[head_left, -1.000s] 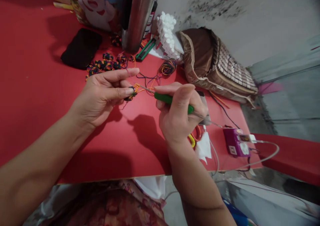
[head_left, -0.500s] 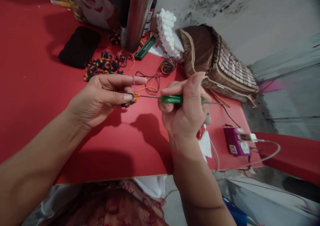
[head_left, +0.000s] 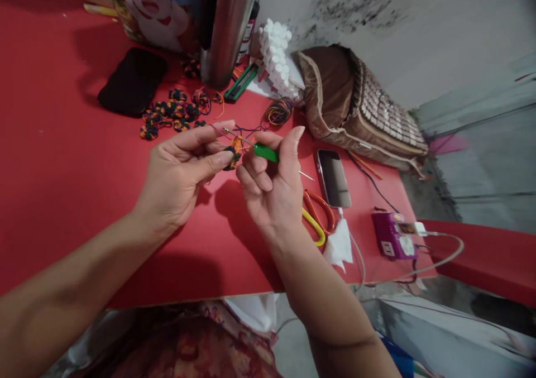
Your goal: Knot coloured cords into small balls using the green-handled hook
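Observation:
My left hand (head_left: 176,174) pinches a small dark and orange crocheted piece (head_left: 231,159) between thumb and fingers, with a pink thread around its raised index finger. My right hand (head_left: 272,182) is closed on the green handle of a crochet hook (head_left: 265,153). The hook's metal tip lies at the left index fingertip, by the pink thread. Orange and dark threads run from the piece behind the fingers toward a small yarn coil (head_left: 278,111). Several finished-looking knotted pieces (head_left: 178,110) lie beyond my left hand.
On the red table (head_left: 50,160) are a black pouch (head_left: 133,82), a metal cylinder (head_left: 228,32), a green cutter (head_left: 241,83), a phone (head_left: 333,178), scissors (head_left: 320,210) and a purple power box (head_left: 392,235). A brown cushion (head_left: 364,96) rests by the wall.
My right hand has moved left with the hook, whose tip has gone from the piece up to the left index fingertip. The phone and scissors have come into view.

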### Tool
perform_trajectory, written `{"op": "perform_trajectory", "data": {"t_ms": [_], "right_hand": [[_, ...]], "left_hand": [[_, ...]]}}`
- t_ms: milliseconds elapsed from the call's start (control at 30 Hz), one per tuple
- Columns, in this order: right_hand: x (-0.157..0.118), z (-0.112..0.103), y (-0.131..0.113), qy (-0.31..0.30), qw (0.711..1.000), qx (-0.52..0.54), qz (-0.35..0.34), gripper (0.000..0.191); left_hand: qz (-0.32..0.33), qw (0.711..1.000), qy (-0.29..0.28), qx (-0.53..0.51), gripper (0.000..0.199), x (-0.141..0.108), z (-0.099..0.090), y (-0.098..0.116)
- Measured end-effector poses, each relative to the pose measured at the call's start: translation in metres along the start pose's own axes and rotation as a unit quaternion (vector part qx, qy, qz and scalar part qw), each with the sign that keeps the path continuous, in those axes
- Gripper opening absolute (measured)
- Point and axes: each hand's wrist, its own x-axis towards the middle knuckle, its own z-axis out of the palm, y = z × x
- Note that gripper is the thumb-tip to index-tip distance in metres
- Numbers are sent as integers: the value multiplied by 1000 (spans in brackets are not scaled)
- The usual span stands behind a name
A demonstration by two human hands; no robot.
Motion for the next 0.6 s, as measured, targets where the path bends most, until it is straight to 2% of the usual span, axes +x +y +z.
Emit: {"op": "perform_trajectory", "data": {"t_ms": [300,433,600], "right_hand": [[-2,7,-1,-2,1000,11,28,45],[-2,9,-2,7,999,4,44,40],[-2,6,3,-14,1000,-2,19,33]], "left_hand": [[0,995,-32,93,27,8,-7,10],[40,994,-25,95,31,11,-10,10],[52,992,-25,108,35,12,-11,9]]}}
